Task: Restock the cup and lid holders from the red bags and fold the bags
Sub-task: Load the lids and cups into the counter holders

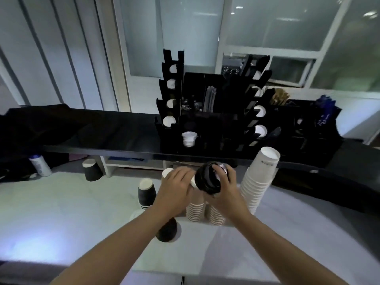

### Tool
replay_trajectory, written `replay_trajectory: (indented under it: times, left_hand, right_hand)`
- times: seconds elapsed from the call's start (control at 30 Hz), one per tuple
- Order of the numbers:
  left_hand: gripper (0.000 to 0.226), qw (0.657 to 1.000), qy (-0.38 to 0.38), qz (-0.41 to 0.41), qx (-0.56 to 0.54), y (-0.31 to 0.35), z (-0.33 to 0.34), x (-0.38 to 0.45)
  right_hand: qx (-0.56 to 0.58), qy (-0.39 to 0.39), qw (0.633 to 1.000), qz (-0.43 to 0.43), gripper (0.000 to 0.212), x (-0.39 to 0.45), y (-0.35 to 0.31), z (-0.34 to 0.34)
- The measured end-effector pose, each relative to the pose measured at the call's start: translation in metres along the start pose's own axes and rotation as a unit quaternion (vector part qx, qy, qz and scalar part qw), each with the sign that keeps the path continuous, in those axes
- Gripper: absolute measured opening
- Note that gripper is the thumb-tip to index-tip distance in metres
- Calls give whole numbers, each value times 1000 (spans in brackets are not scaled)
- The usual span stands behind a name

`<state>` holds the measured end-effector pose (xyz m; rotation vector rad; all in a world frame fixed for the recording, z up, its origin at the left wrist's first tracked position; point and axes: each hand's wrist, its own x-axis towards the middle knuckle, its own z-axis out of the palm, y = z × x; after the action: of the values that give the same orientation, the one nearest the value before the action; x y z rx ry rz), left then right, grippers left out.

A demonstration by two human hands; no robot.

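Note:
My right hand [224, 188] grips a stack of black lids [207, 179] held above the white counter. My left hand [176, 188] lies over the tops of two short stacks of brown ribbed cups [195, 210], fingers touching the left side of the lids. A tall stack of white cups [259, 177] stands upside down just to the right. The black cup and lid holder [209, 112] sits on the dark shelf behind, with white cups showing in its side slots. No red bag is in view.
Black cups stand upside down on the white counter: one stack [146, 193] left of my hands, one [92, 169] farther left, one [167, 231] under my left forearm. A white bottle [40, 164] lies at far left. A second black organiser [304, 124] holds sachets at right.

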<state>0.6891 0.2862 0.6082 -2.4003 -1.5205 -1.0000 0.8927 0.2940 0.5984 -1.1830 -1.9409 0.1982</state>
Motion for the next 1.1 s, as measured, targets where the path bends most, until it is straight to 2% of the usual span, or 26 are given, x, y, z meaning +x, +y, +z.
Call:
replay_trajectory:
  times: [0.13,0.27,0.5,0.6,0.7,0.87,1.1]
  left_hand:
    - [52,998,23,44,-27,27,-12,68]
    - [48,995,29,91,-38,62,-8,127]
    - [40,989,15,143,-33,114,42,219]
    - [39,988,-25,147,-35,124,66,261]
    - [40,982,-81,163,-38,126,91,298]
    - [46,972,-154,178,-3,122,131,336]
    - [52,950,-219,220,43,111,169,353]
  right_hand:
    - [-15,62,998,-14,90,49,8,-72]
    - [-57,100,993,-11,87,83,34,-140]
    - [-114,126,985,40,89,124,127,-230]
    - [-124,120,983,68,88,142,173,-254]
    - [-110,91,985,96,87,161,221,-266]
    - [-106,0,985,135,90,190,293,-258]
    - [-177,-145,968,100,94,231,356,-223]
